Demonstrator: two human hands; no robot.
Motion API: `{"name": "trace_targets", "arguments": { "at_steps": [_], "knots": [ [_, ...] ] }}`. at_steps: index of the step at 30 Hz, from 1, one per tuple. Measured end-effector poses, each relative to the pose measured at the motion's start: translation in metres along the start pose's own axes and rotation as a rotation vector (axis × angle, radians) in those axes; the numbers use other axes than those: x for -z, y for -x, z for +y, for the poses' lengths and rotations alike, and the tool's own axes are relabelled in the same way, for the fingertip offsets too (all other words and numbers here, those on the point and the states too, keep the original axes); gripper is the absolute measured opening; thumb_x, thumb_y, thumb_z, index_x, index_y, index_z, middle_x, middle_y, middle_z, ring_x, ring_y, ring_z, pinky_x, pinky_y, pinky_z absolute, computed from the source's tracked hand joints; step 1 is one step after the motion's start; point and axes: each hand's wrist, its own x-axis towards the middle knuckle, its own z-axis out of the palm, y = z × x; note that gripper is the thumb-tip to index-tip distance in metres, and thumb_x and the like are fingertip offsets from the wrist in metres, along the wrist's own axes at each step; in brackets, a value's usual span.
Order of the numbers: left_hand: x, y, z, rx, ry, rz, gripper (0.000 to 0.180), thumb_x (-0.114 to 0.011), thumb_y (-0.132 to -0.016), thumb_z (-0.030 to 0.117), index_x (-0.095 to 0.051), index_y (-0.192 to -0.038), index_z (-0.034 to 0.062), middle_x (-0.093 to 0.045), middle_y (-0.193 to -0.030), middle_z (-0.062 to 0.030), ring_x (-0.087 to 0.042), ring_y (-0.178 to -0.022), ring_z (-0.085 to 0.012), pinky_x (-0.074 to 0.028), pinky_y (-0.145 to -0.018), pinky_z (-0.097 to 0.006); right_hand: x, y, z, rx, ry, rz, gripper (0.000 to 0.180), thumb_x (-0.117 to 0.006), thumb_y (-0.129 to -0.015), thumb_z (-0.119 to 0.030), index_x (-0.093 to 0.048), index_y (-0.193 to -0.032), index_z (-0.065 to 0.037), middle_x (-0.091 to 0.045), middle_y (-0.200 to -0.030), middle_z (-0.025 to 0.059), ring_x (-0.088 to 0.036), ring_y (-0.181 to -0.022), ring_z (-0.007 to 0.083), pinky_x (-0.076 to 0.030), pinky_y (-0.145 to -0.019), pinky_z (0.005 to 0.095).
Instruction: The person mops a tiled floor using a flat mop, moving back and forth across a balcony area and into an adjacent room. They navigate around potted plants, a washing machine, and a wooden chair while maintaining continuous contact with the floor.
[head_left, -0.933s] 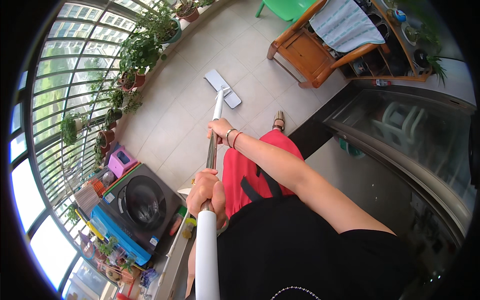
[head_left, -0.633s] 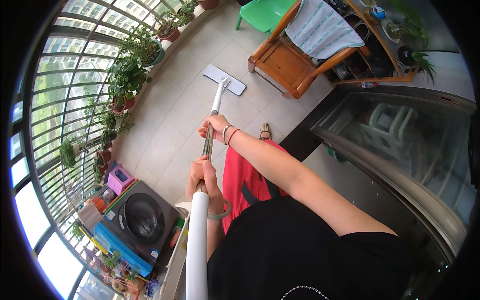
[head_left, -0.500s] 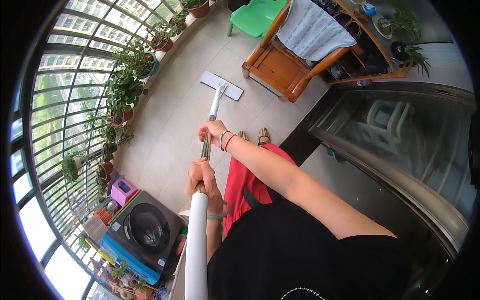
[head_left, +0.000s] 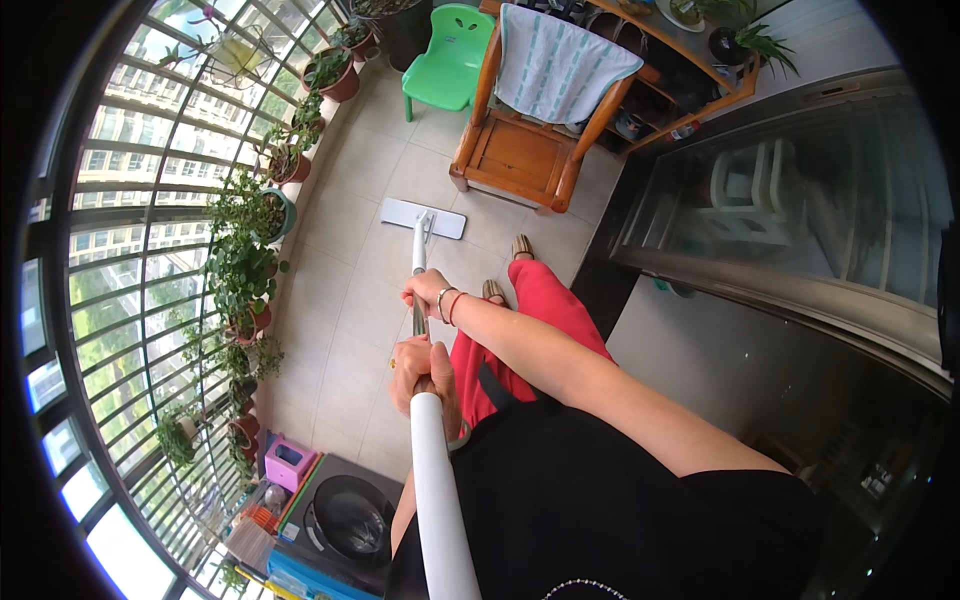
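Head view: hands (head_left: 424,330) around mop (head_left: 421,250)

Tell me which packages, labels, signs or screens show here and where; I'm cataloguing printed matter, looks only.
No clear packages, signs, labels or screens.
Blue box: lower left under the dark round appliance, rectangular, possibly a carton; too blurred to tell.
Pink container: beside it, square and open-topped.
Both hands, left hand and right hand, grip the white mop handle.
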Motion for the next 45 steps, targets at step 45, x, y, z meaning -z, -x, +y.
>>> {"name": "trace_targets", "arguments": {
  "at_steps": [45],
  "knots": [
    [0.067,0.047,-0.029,-0.083,0.162,0.03,0.027,-0.061,-0.085,-0.009,-0.045,-0.066,0.0027,-0.052,-0.061,-0.0085,-0.049,-0.057,-0.0213,-0.051,-0.071,-0.038,-0.017,-0.012,0.057,-0.002,0.32,-0.055,0.015,-0.053,-0.085,-0.007,-0.052,-0.098,-0.002,-0.065,-0.073,0.0085,-0.066,-0.06,0.0203,-0.055,-0.049,0.0419]
  ]
}}
